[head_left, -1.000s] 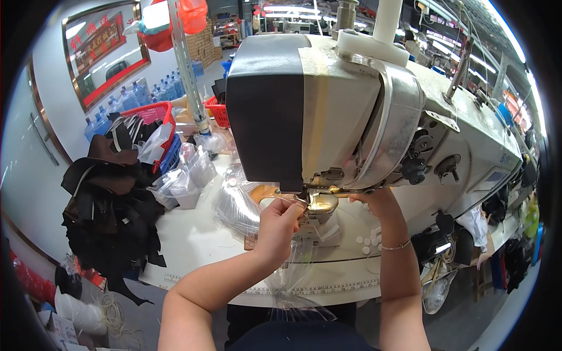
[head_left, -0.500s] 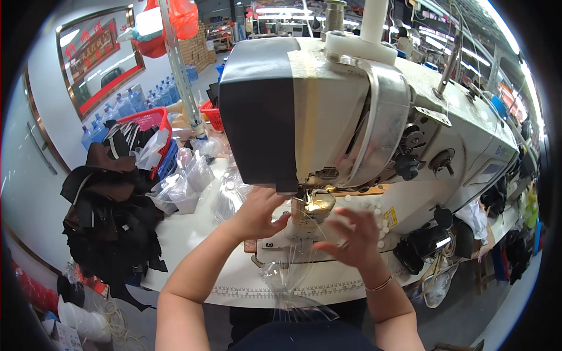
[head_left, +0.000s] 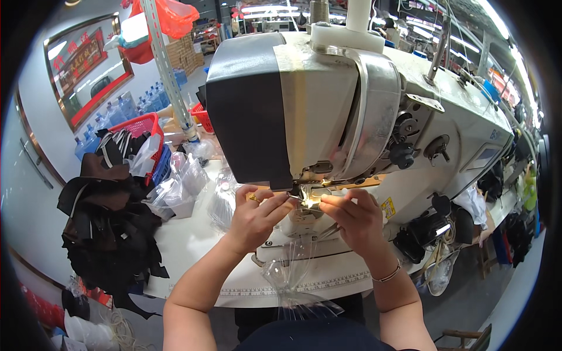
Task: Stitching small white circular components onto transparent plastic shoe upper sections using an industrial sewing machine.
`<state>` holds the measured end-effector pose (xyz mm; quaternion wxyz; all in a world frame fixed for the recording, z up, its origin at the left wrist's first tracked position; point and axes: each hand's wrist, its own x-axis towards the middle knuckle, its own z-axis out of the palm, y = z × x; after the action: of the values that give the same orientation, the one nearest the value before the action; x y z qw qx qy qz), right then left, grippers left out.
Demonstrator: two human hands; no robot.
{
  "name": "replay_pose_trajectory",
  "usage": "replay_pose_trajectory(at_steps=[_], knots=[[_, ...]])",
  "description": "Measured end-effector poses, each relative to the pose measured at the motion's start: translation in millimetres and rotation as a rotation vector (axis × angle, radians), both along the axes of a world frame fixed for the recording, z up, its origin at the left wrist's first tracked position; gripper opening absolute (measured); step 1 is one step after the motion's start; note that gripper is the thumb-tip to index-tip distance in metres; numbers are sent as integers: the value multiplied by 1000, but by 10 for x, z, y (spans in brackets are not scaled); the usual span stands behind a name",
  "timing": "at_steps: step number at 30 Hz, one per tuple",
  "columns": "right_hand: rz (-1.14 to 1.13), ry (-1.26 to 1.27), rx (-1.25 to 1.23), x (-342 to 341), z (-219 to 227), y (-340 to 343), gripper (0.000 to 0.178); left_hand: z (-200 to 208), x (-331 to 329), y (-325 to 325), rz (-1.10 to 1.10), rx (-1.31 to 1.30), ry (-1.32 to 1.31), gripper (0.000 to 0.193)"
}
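Note:
A large white and dark grey sewing machine (head_left: 322, 111) stands before me, its needle area lit by a small lamp. My left hand (head_left: 257, 216) is closed, its thumb and fingertips pinched at the left of the needle area. From the other side my right hand (head_left: 354, 219) reaches in, also pinched, its fingertips by the bright lamp glow. Whatever lies between either hand's fingertips is too small to tell. A slim metallic thing (head_left: 329, 231) shows just below my right hand. Clear plastic (head_left: 287, 272) drapes over the table's front edge below my hands.
Black and brown fabric pieces (head_left: 111, 228) hang in a heap at the left. Behind them stand a red basket (head_left: 153, 126) and clear plastic bags (head_left: 181, 181). A ruler strip (head_left: 333, 285) runs along the white table's front edge. A black motor-like part (head_left: 418, 240) sits at the right.
Both hands have moved in toward the needle area, and their spread fingers have closed into pinches. The whole view has shifted slightly.

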<state>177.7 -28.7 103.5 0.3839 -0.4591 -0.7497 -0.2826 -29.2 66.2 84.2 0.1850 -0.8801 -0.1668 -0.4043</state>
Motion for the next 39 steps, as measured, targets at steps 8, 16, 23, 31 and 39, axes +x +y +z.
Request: replay_pose_trajectory(at_steps=[8,16,23,31,39], knots=[[39,-26,-103,175,3,169,28,34,58,-291,135,-39,48,32],[103,113,-145,328,-157,470,25,136,237,-604,410,56,229,31],[167,157,-78,278,-133,533,21,151,295,-653,451,31,302,30],[208,300,-11,233,-178,724,22,420,-90,-254,-208,-955,-49,54],[-11,102,123,120,-312,269,25,-85,110,133,-555,-1798,-417,20]])
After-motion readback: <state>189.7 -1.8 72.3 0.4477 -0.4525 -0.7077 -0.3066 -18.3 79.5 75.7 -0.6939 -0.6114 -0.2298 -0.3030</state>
